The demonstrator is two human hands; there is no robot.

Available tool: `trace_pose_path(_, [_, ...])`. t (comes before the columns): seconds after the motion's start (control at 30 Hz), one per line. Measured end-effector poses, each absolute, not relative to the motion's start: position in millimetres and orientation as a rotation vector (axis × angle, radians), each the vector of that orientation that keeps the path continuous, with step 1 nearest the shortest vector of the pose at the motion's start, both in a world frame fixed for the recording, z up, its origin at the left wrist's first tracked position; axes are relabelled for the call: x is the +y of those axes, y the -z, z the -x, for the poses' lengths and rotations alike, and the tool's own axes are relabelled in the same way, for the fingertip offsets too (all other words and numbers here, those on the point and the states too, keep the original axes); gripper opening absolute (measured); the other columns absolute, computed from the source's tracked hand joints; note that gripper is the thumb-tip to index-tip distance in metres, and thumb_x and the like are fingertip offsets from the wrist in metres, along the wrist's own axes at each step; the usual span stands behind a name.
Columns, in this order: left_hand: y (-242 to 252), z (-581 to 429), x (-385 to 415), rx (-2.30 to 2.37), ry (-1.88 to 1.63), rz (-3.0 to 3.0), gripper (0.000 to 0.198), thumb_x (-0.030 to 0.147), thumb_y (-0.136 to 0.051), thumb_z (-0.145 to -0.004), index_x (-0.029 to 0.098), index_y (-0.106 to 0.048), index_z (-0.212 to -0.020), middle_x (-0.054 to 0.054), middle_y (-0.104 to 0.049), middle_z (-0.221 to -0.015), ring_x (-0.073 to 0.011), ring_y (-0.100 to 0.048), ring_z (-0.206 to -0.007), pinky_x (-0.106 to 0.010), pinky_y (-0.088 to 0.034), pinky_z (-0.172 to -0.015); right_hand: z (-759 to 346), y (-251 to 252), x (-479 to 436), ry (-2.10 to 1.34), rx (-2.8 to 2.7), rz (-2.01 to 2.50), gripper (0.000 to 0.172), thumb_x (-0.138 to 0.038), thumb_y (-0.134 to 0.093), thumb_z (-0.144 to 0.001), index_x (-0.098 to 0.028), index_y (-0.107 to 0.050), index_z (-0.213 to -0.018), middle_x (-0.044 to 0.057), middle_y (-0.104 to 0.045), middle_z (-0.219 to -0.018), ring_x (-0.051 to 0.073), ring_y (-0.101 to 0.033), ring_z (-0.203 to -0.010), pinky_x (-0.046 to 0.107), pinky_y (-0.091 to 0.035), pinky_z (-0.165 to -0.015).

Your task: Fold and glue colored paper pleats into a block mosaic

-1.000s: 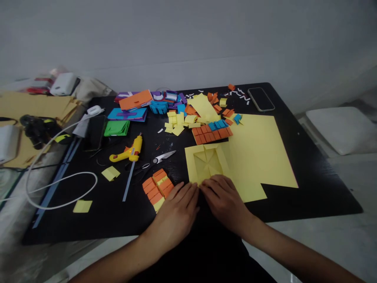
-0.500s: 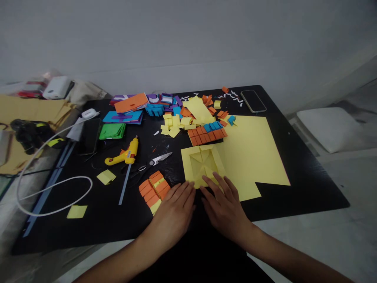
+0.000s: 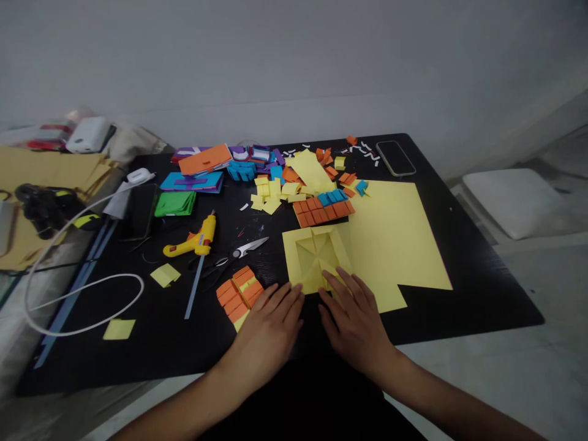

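A folded yellow paper (image 3: 316, 254) with a square recess and diagonal creases lies in front of me. My left hand (image 3: 273, 324) rests palm down at its near left corner, fingers stretched out. My right hand (image 3: 356, 315) lies flat over the near right part, fingers spread and fingertips touching the folded edge. Beneath the folded paper's right side is a larger yellow sheet (image 3: 399, 239) with a cut-out near corner. Beside my left hand sits an orange and yellow folded-paper piece (image 3: 239, 294), partly covered by the hand.
Scissors (image 3: 248, 247), a yellow glue gun (image 3: 195, 242) and a green paper bundle (image 3: 175, 204) lie to the left. Behind are a pile of small paper pieces (image 3: 271, 191) and an orange-blue folded strip (image 3: 324, 208). A phone (image 3: 395, 158) lies far right; a white cable (image 3: 133, 278) loops at left.
My right hand has slid slightly to the right along the folded paper. The left hand has barely shifted, and the papers stay in place.
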State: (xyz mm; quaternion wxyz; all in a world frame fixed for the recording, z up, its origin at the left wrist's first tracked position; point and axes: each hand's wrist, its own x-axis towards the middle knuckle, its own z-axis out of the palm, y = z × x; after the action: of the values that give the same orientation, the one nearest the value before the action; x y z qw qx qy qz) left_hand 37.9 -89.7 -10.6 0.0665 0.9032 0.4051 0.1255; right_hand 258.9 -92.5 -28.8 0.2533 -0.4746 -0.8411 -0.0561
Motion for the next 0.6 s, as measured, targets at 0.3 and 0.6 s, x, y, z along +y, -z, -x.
trace_pose_path(0.3, [8.1, -39.3, -89.9, 1.236, -0.380, -2.736, 0.037, 0.024, -0.053, -0.106, 0.008, -0.063, -0.138, -0.016, -0.069, -0.145, -0.0324, -0.068, -0.131, -0.052, -0.054, -0.113, -259.1, 30.0, -91.6, 0.106, -2.295, 1.294, 0.020, -0.015, -0.059, -0.100, -0.013, -0.071, -0.116, 0.019, -0.068, -0.144, 0.037, -0.055, -0.143, 0.056, -0.052, -0.113])
trace_pose_path(0.6, [12.3, -40.7, -94.1, 1.257, -0.392, -2.742, 0.040, 0.025, -0.057, -0.105, 0.006, -0.061, -0.141, -0.018, -0.067, -0.148, -0.0333, -0.066, -0.134, -0.053, -0.056, -0.113, -260.8, 31.7, -92.3, 0.022, -2.291, 1.335, 0.022, -0.014, -0.059, -0.100, -0.013, -0.069, -0.119, 0.024, -0.059, -0.147, 0.040, -0.055, -0.140, 0.059, -0.058, -0.106])
